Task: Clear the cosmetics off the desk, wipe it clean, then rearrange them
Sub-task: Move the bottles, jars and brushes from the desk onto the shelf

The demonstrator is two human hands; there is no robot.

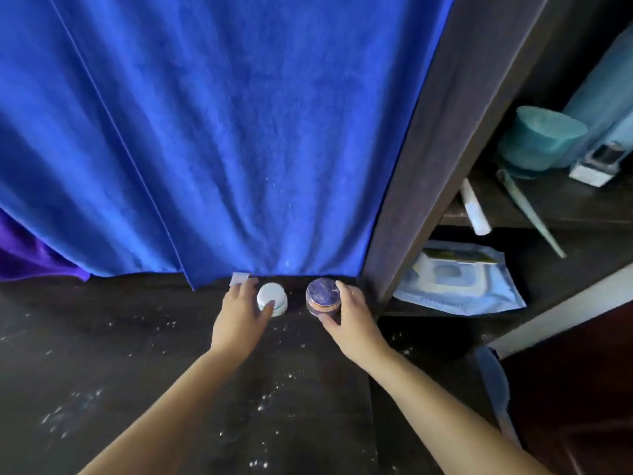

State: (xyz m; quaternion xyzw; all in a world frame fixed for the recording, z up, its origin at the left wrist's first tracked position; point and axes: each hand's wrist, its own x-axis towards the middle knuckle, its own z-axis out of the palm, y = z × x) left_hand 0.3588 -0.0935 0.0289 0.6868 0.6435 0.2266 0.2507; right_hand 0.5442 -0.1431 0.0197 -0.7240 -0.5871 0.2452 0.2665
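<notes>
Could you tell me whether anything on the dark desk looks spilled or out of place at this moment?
Yes: white specks are scattered across the dark desk, like spilled powder. The white jar and purple jar stand upright at the blue cloth's hem.

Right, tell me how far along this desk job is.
Most of the desk is bare, but white specks show it isn't wiped. In hand: the left hand holds the white jar, the right hand grips the purple jar. Left: wiping, then rearranging.
</notes>
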